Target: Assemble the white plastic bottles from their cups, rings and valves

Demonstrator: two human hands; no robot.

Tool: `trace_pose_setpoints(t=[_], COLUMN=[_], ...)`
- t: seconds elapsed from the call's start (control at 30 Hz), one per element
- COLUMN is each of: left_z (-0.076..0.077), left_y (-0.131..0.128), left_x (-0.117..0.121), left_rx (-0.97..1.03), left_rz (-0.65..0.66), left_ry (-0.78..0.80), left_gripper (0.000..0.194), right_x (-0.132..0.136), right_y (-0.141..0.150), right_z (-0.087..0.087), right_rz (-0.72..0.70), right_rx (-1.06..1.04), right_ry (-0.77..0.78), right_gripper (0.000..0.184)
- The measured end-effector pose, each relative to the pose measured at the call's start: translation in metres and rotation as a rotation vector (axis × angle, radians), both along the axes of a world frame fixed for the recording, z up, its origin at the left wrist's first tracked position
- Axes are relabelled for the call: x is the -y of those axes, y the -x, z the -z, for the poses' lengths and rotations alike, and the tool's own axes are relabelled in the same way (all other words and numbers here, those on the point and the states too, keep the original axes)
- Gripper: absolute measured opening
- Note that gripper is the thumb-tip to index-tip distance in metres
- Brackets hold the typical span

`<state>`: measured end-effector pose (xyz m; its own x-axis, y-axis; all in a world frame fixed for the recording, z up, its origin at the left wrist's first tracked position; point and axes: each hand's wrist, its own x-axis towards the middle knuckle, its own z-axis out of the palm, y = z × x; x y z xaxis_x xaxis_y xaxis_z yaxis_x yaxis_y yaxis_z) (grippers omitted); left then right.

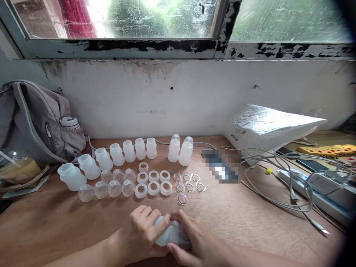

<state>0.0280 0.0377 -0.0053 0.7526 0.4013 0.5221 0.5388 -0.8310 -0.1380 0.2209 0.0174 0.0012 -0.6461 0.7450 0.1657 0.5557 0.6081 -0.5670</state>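
A baby bottle point(168, 236) lies on its side between my two hands, low over the near part of the table. My left hand point(144, 230) is wrapped round its milky body, while my right hand point(194, 233) closes on the clear capped end; fingers cover much of it. Beyond my hands are several clear dome caps point(115, 188), white screw rings point(154, 188) and thin rings with nipples point(190, 186). Open bottle bodies point(116, 155) stand in a curved row behind them. Two capped bottles point(185, 152) stand upright further right.
A grey backpack point(36, 118) and a lidded iced drink point(16, 170) are at the left. To the right lie a blurred-out dark item point(222, 167), a silver-white mailer bag point(267, 126), tangled cables point(267, 196) and a power strip point(303, 189). The wall and window border the table's back.
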Motion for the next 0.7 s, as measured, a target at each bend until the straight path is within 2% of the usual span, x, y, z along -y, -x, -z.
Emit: trace_pose_setpoints(t=[0.2, 0.47, 0.7], left_z=[0.002, 0.001, 0.005], left_y=[0.004, 0.013, 0.014], left_x=[-0.001, 0.005, 0.005], left_rx=[0.009, 0.007, 0.033], left_rz=[0.039, 0.068, 0.055], left_ry=[-0.030, -0.054, -0.135], left_gripper=[0.038, 0.036, 0.038], right_x=[0.000, 0.001, 0.004], right_y=[-0.003, -0.003, -0.003], right_z=[0.005, 0.006, 0.012], right_rz=[-0.045, -0.106, -0.048], right_rx=[0.090, 0.108, 0.107], right_ry=[-0.130, -0.197, -0.221], right_gripper=[0.030, 0.039, 0.037])
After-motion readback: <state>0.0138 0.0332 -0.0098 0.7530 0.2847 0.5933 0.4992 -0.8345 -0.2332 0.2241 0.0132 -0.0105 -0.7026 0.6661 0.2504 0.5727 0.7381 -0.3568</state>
